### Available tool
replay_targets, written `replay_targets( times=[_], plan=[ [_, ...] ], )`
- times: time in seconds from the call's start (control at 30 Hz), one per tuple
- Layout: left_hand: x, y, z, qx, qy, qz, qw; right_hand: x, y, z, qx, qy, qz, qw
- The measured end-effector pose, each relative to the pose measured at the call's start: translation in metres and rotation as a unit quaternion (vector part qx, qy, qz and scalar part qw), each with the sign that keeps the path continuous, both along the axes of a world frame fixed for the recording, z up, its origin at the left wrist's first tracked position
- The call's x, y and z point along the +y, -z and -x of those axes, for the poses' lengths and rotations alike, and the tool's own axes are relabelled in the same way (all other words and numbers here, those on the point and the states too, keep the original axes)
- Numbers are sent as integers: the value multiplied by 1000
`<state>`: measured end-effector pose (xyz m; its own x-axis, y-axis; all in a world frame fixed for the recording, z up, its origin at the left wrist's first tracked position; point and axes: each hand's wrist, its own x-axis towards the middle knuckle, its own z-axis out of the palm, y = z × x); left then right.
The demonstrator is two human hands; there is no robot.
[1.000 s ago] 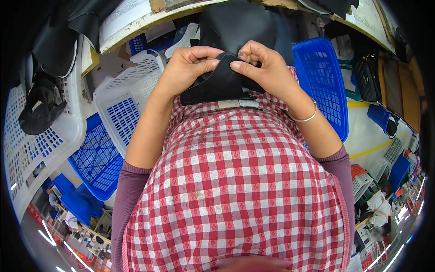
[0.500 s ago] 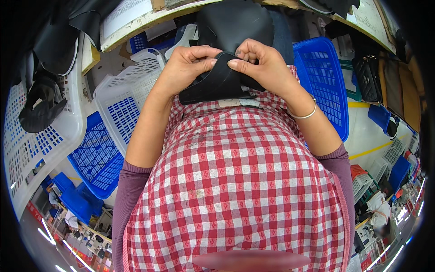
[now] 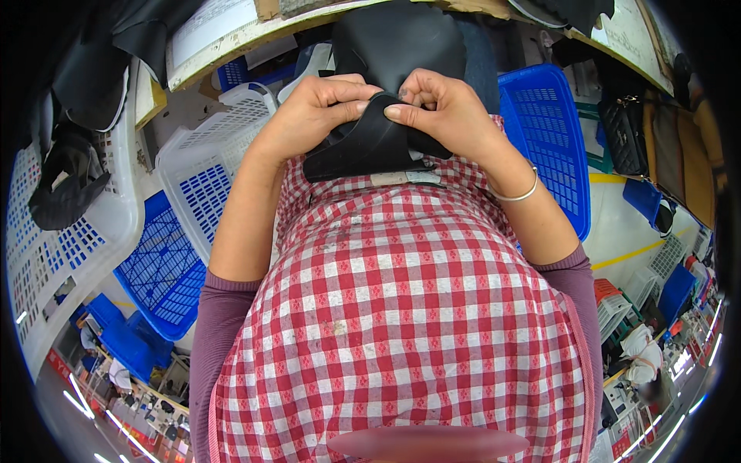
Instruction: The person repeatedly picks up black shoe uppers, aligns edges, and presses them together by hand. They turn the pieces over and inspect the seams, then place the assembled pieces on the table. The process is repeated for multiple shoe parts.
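Both my hands pinch the upper edge of a black leather-like shoe upper piece (image 3: 363, 147) above my lap. My left hand (image 3: 320, 112) grips its left side, thumb and forefinger pressed at the edge. On the other side my right hand (image 3: 444, 112) has its thumb flat on the front face, fingers curled behind. The piece is folded between the hands, its lower part hanging over my red-and-white checked apron (image 3: 401, 285). Beyond it, a larger black sheet (image 3: 401, 46) lies over my knees. What the fingertips do behind the edge is hidden.
White baskets (image 3: 204, 170) and a blue basket (image 3: 162, 266) stand at my left, with more black pieces (image 3: 69, 174) on the near one. Another blue basket (image 3: 544, 147) is at my right. A worktable edge (image 3: 255, 46) runs across the far side.
Both hands keep their pinch on the black piece with barely any shift. The whole view has moved very slightly.
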<state>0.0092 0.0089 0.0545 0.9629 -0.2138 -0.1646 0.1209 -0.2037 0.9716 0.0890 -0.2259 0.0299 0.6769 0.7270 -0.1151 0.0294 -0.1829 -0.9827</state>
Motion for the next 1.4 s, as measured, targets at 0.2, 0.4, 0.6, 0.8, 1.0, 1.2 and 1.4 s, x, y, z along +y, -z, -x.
replay_targets(
  times=[0.2, 0.4, 0.6, 0.8, 1.0, 1.2, 1.4],
  plan=[
    [-10, -5, -2, -17, 3, -62, 998, 0, 9, 3, -27, 9, 17, 999],
    [-18, 10, 3, 4, -65, -79, 995, -19, -33, -38, 148, 75, -2, 986],
    [-11, -46, -9, -147, -27, -198, 969, 33, -39, -26, -366, -87, -17, 926],
    [41, -103, -6, 4, 98, -85, 991, 32, -49, 17, -26, -31, -102, 994],
    [46, -81, -3, 28, 124, 39, 991, -17, -58, 19, 81, 18, -89, 993],
    [29, -75, -32, 1, 165, 36, 986, -33, -68, 2, 37, -40, 13, 998],
    [18, -90, -58, -104, 234, -120, 959, -35, -80, -2, -94, -66, 72, 991]
  ],
)
